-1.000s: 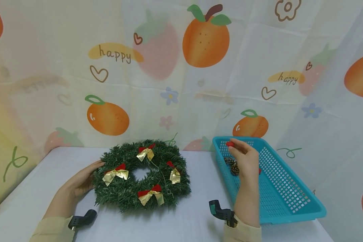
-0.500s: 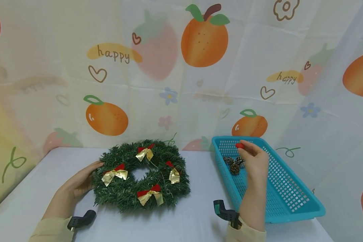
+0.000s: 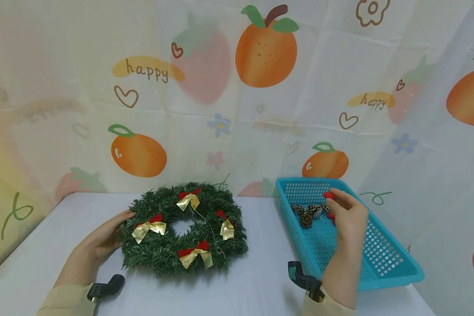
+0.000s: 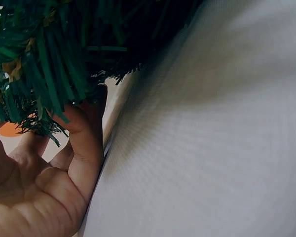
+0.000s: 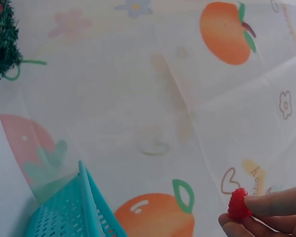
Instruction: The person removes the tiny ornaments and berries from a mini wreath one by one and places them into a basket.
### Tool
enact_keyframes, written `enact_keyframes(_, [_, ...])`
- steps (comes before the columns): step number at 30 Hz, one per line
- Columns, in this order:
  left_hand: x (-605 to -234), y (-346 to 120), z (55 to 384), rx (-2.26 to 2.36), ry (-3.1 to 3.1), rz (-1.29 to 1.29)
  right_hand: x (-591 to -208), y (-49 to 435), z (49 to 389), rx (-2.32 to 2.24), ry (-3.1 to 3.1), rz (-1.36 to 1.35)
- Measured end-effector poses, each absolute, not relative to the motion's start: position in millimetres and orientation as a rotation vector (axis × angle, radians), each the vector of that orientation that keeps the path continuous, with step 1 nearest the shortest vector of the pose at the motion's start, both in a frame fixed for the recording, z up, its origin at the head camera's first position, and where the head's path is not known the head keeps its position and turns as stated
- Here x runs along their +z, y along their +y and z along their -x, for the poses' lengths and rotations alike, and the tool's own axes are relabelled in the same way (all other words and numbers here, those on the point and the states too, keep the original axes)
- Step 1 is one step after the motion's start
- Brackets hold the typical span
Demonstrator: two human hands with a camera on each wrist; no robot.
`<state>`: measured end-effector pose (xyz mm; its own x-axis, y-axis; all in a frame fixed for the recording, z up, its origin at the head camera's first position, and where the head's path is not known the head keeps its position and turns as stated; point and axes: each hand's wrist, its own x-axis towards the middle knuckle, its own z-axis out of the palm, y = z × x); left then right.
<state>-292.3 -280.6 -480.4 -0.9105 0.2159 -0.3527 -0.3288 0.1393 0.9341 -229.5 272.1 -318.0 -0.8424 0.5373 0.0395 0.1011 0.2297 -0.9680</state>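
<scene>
A green tinsel wreath (image 3: 150, 252) with several red-and-gold bows (image 3: 196, 253) lies on the white table. At its left edge, my left hand (image 3: 102, 237) holds the rim; in the left wrist view the fingertips vanish into the greenery (image 4: 54, 64). My right hand (image 3: 350, 219) is raised over the blue basket (image 3: 383, 228), pinching a red raspberry (image 5: 239, 203) between thumb and fingers. Inside the basket, several pine cones (image 3: 306, 219) sit toward the far left. More red berries (image 3: 332, 216) show there, partly hidden by the right hand.
White table surface (image 3: 260, 272) lies between wreath and basket. Behind everything hangs a cloth (image 3: 237, 145) printed with fruit. The basket's left wall (image 5: 86, 207) rises beside the right hand's work.
My right hand has moved right and slightly down over the basket, still pinching the raspberry. The pine cones and red berries are more exposed. My left hand and the wreath stay put.
</scene>
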Motion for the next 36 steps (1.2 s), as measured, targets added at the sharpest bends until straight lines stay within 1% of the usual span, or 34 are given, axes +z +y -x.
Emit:
enact_keyframes(18, [-477.5, -279.4, 289.7, 1.846, 2.0, 0.097, -322.5, 279.9, 224.9, 1.567, -2.16, 0.664])
enact_keyframes(36, [-477.6, -279.2, 288.3, 1.835, 2.017, 0.081, -322.8, 276.7, 225.5, 1.59, -2.134, 0.622])
